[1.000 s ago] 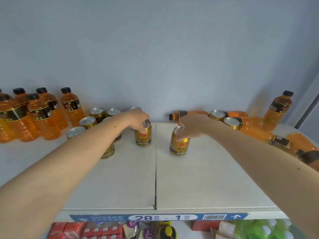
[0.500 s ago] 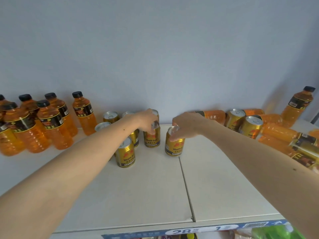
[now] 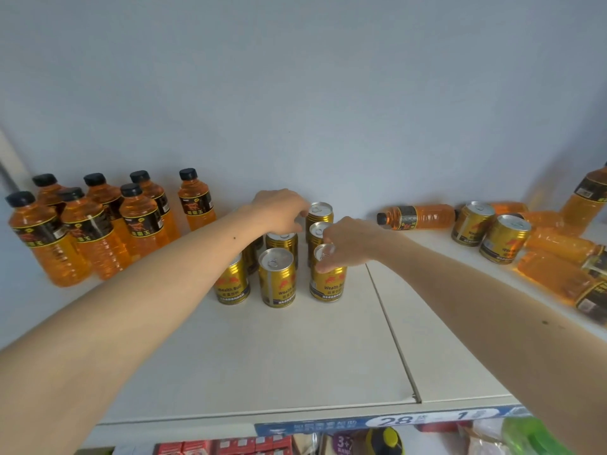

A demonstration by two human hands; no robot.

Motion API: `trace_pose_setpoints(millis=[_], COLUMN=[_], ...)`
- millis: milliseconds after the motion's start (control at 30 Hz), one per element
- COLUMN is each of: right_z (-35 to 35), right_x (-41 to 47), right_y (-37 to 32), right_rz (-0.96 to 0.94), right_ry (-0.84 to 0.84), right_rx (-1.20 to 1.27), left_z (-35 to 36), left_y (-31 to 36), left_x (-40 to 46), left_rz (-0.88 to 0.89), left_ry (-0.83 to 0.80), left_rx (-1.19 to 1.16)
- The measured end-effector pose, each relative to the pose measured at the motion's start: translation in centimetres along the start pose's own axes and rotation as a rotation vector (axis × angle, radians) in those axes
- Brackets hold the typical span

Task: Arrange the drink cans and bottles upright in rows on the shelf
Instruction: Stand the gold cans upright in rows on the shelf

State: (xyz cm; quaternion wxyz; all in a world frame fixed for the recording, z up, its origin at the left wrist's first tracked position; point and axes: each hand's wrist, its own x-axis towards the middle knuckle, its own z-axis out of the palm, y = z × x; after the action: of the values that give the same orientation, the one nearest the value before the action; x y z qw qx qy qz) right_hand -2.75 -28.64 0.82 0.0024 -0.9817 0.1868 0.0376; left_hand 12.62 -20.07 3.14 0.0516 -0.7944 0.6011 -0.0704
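Note:
Several gold cans stand upright in rows mid-shelf. My right hand (image 3: 348, 246) grips the top of the front-right gold can (image 3: 326, 284). My left hand (image 3: 279, 210) reaches over the cluster, its fingertips closed at the rim of the rear can (image 3: 321, 214) in that same column. Other cans (image 3: 276, 279) stand free in front. Several orange bottles (image 3: 82, 231) with black caps stand upright at the left. One bottle (image 3: 418, 217) lies on its side at the back right. Beside it are two more cans (image 3: 504, 239) and a heap of lying bottles (image 3: 558, 274).
The white shelf (image 3: 295, 356) has a seam running front to back right of the cans. A grey wall closes the back. One upright bottle (image 3: 588, 198) stands at the far right. A blue price strip (image 3: 394, 421) lines the front edge, with packaged goods (image 3: 223, 446) below.
Both hands have carried their cans left and back and joined them to the cluster as a right-hand column. My view has shifted, so the cluster sits nearer the middle.

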Motion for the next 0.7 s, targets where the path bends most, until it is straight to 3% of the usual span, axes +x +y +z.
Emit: trace_pose_setpoints(millis=[400,700], right_z=[0.8,1.3], right_x=[-0.3,-5.0], right_y=[-0.3,10.4], right_rz=[0.097,0.318], right_ry=[0.046,0.102], right_rx=[0.105,0.063], left_z=[-1.0,-2.5], left_y=[-0.1,7.1], left_x=[0.3,6.8], left_rz=[0.056,0.235], left_ry=[0.056,0.114], left_rx=[0.028,-0.002])
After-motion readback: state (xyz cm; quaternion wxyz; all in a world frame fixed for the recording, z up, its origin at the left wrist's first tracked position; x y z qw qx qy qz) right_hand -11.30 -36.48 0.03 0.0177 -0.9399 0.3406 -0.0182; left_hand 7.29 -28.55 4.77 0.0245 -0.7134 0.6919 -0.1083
